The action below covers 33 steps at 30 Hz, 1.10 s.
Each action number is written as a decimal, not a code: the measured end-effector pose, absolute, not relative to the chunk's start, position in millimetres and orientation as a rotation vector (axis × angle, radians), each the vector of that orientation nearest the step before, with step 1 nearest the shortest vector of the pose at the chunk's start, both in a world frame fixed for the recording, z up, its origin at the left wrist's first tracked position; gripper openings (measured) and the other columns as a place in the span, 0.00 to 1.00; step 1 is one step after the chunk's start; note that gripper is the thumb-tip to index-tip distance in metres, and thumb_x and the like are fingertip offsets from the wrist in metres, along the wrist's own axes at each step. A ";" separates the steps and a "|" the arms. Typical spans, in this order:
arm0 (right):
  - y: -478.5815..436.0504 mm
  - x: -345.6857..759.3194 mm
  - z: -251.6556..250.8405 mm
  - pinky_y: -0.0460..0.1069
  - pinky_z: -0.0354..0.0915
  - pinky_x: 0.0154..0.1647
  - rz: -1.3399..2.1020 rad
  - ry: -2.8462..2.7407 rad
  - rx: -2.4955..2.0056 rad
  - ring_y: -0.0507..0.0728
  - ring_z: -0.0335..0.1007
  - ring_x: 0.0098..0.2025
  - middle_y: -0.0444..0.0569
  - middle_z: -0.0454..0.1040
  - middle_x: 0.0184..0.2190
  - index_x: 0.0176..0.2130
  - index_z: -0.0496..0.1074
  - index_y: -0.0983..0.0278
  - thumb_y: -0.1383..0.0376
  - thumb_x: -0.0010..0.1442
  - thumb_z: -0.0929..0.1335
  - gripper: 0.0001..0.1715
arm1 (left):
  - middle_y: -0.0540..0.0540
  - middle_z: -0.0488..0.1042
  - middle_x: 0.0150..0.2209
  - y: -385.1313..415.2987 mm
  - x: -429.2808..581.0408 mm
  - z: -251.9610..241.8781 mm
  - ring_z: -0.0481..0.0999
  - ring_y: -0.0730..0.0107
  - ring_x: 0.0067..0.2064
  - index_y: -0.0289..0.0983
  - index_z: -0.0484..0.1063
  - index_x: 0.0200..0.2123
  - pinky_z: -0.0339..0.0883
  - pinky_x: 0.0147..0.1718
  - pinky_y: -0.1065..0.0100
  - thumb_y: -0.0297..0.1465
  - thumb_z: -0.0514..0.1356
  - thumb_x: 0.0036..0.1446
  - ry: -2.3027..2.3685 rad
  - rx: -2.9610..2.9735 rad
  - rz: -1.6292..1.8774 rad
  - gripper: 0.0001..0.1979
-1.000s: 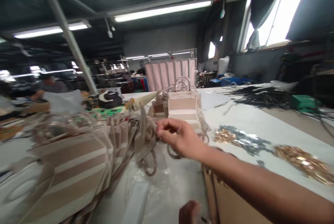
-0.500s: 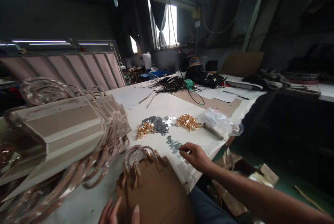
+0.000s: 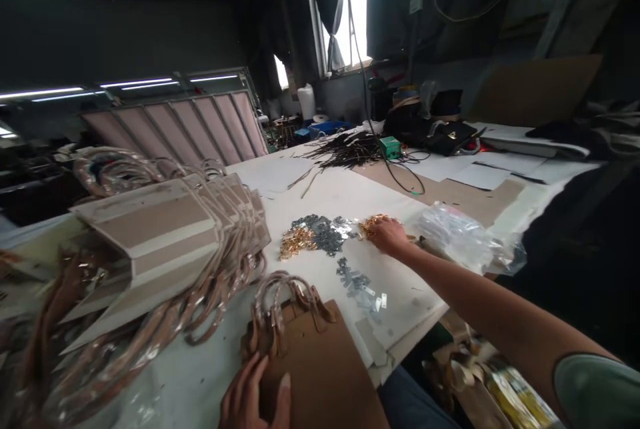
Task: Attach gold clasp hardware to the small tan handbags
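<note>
Though outside plastic bag (image 3: 453, 232), gold pieces (image 3: 369, 224) under right hand (image 3: 390, 237).

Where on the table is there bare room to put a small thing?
The biggest free patch of white table lies between the black strips and the grey pile. A smaller one lies between the loose tabs and the right forearm. It is crowded at left, by striped bags, and in front, where the left hand touches a brown bag.
</note>
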State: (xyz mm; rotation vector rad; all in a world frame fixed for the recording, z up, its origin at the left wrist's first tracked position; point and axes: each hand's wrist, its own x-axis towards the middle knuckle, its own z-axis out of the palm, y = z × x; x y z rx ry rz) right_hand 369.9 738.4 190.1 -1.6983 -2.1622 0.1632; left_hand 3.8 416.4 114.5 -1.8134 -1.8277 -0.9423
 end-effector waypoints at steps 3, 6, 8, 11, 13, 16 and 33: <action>730.2 374.6 198.4 0.57 0.64 0.58 0.181 -2.070 -1.662 0.68 0.72 0.58 0.57 0.79 0.53 0.53 0.82 0.61 0.64 0.66 0.73 0.16 | 0.40 0.78 0.57 407.5 20.7 128.0 0.76 0.48 0.57 0.41 0.73 0.57 0.70 0.55 0.50 0.44 0.62 0.66 -1.951 -1.759 -1.019 0.21; 704.7 371.4 214.0 0.53 0.70 0.46 0.249 -1.954 -1.643 0.64 0.78 0.47 0.58 0.81 0.47 0.54 0.79 0.64 0.55 0.72 0.69 0.20 | 0.40 0.79 0.57 399.4 37.6 143.9 0.75 0.47 0.58 0.41 0.74 0.56 0.68 0.56 0.49 0.42 0.60 0.67 -2.057 -1.718 -1.003 0.19; 669.2 354.1 221.6 0.52 0.71 0.40 0.524 -1.862 -1.479 0.62 0.80 0.40 0.56 0.82 0.39 0.48 0.80 0.65 0.48 0.73 0.67 0.24 | 0.40 0.79 0.57 397.7 45.1 154.5 0.75 0.46 0.58 0.41 0.74 0.57 0.67 0.54 0.49 0.41 0.60 0.67 -2.143 -1.695 -0.921 0.18; 592.1 303.1 219.2 0.52 0.72 0.40 1.276 -1.614 -0.978 0.61 0.80 0.38 0.54 0.82 0.36 0.41 0.80 0.64 0.41 0.65 0.74 0.28 | 0.38 0.79 0.57 404.3 49.2 169.0 0.75 0.45 0.57 0.38 0.73 0.59 0.68 0.52 0.50 0.39 0.62 0.66 -2.264 -1.690 -0.835 0.22; 541.3 262.1 208.1 0.52 0.73 0.40 1.660 -1.453 -0.750 0.61 0.80 0.37 0.53 0.82 0.36 0.42 0.80 0.64 0.42 0.63 0.76 0.28 | 0.36 0.78 0.54 412.5 49.2 177.5 0.75 0.46 0.56 0.36 0.72 0.61 0.69 0.52 0.52 0.39 0.63 0.65 -2.333 -1.707 -0.810 0.23; 495.2 214.3 187.7 0.52 0.72 0.35 1.898 -1.238 -0.683 0.62 0.80 0.35 0.51 0.81 0.36 0.41 0.79 0.62 0.41 0.59 0.78 0.29 | 0.40 0.75 0.51 422.3 49.5 187.6 0.76 0.51 0.52 0.41 0.75 0.56 0.70 0.46 0.58 0.37 0.63 0.67 -2.451 -1.748 -0.791 0.16; 482.1 194.3 171.3 0.46 0.73 0.26 1.724 -1.317 -0.763 0.56 0.77 0.29 0.47 0.78 0.30 0.46 0.75 0.65 0.46 0.58 0.80 0.30 | 0.51 0.72 0.30 422.7 54.3 167.0 0.71 0.66 0.34 0.41 0.67 0.29 0.63 0.37 0.66 0.42 0.67 0.55 -2.417 -1.417 -1.965 0.14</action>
